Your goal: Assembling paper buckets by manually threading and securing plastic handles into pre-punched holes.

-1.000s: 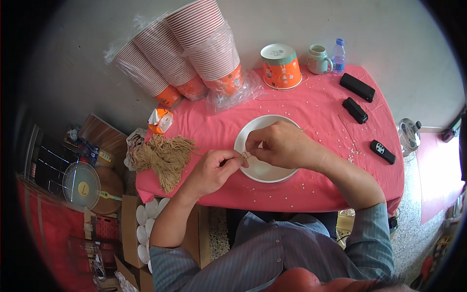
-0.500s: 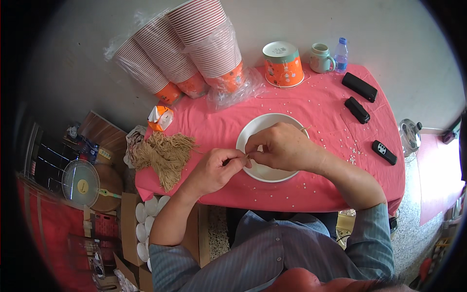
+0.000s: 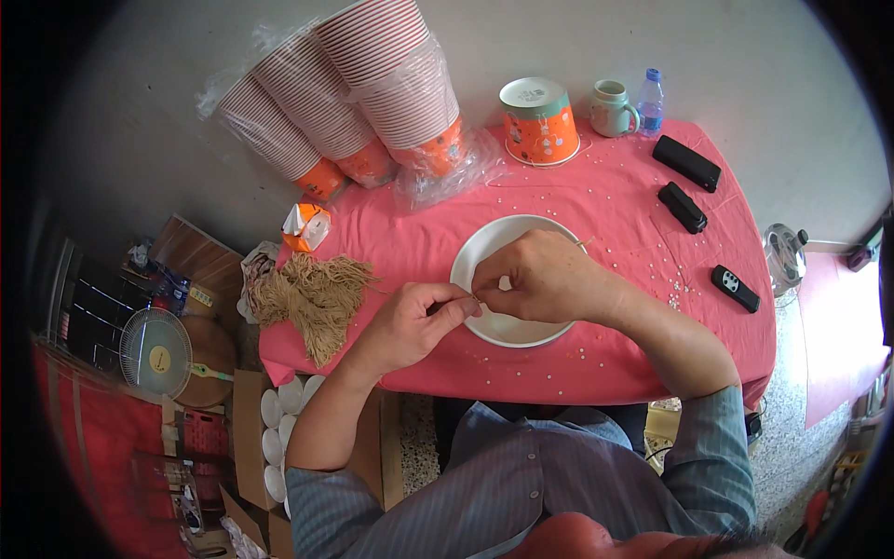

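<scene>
My left hand (image 3: pixel 410 326) and my right hand (image 3: pixel 542 275) meet fingertip to fingertip over the left part of a white bowl (image 3: pixel 468 263). Thumb and forefinger are pinched on each hand. What they pinch is too small to make out. The right hand hides much of the bowl's inside. A thin tan strand (image 3: pixel 584 244) shows at the bowl's right rim, beyond my right hand. Left of my left hand lies a bundle of tan cords (image 3: pixel 317 300), spread over the table's left edge.
Small white bead-like bits (image 3: pixel 674 296) are scattered over the pink tablecloth (image 3: pixel 419 250). Plastic-wrapped paper tub stacks (image 3: pixel 391 84), an upturned orange tub (image 3: pixel 542 135), a mug (image 3: pixel 611 112) and a bottle (image 3: pixel 651 102) stand behind. Several black objects, including a remote (image 3: pixel 736 288), lie right.
My pinched fingertips have shifted very slightly to the right over the bowl and stay together. The things on the table have not been moved.
</scene>
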`<move>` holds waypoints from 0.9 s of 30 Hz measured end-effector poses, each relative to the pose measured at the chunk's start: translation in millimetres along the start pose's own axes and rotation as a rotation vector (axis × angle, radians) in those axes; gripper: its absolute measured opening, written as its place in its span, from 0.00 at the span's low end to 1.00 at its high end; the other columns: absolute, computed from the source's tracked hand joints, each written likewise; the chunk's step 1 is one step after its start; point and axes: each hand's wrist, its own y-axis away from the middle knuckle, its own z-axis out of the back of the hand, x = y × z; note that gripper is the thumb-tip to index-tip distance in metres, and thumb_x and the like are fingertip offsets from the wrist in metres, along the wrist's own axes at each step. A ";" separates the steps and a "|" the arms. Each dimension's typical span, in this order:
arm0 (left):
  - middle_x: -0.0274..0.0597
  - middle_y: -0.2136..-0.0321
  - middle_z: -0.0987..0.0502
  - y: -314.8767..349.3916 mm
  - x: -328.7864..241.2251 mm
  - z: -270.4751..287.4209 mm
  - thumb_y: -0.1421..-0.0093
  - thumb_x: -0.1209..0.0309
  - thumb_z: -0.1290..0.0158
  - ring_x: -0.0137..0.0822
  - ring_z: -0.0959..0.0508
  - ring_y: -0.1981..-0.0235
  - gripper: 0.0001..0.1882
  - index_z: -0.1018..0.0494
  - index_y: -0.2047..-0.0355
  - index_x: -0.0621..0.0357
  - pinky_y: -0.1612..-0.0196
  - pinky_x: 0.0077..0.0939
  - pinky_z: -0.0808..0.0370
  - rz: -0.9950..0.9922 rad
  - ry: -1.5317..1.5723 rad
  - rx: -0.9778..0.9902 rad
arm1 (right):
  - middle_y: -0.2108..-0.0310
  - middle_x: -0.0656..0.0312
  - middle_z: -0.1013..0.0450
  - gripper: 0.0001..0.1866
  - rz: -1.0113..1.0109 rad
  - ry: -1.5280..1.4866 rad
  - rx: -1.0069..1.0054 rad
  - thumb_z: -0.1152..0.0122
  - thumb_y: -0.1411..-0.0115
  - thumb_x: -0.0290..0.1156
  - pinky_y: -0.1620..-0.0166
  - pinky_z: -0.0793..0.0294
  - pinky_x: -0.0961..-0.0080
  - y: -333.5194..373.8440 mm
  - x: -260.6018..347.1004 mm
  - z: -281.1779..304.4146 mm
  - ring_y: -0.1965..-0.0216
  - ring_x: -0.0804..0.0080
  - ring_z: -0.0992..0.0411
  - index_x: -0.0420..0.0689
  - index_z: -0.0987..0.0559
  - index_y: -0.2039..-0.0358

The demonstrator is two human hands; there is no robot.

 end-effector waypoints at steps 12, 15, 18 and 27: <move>0.32 0.63 0.14 -0.6 5.6 -0.8 0.21 0.69 0.43 0.22 0.18 0.61 0.12 0.16 0.48 0.64 0.55 0.20 0.21 0.073 0.286 -0.034 | 0.70 0.62 0.14 0.08 -0.043 0.077 0.036 0.30 0.39 0.35 0.62 0.17 0.61 0.9 -5.4 -0.8 0.69 0.60 0.15 0.54 0.07 0.62; 0.24 0.70 0.22 1.5 11.1 3.2 0.21 0.67 0.43 0.15 0.28 0.74 0.11 0.15 0.48 0.60 0.70 0.15 0.30 0.138 0.420 -0.014 | 0.71 0.62 0.14 0.08 -0.040 0.093 0.027 0.30 0.39 0.35 0.62 0.17 0.61 1.1 -5.4 -2.3 0.69 0.60 0.15 0.54 0.07 0.61; 0.21 0.75 0.31 0.6 12.5 -1.0 0.21 0.64 0.43 0.16 0.38 0.78 0.12 0.17 0.48 0.59 0.73 0.16 0.37 0.116 0.422 -0.037 | 0.69 0.63 0.13 0.09 -0.069 0.087 0.055 0.32 0.40 0.37 0.60 0.15 0.57 0.9 -5.0 -1.1 0.66 0.58 0.14 0.57 0.07 0.62; 0.21 0.76 0.31 5.4 31.6 -6.0 0.21 0.64 0.43 0.15 0.36 0.77 0.12 0.16 0.49 0.57 0.72 0.16 0.36 -0.006 0.638 -0.171 | 0.74 0.58 0.18 0.05 -0.039 0.023 0.059 0.31 0.41 0.32 0.64 0.21 0.59 -0.3 -9.1 3.0 0.71 0.55 0.19 0.46 0.11 0.67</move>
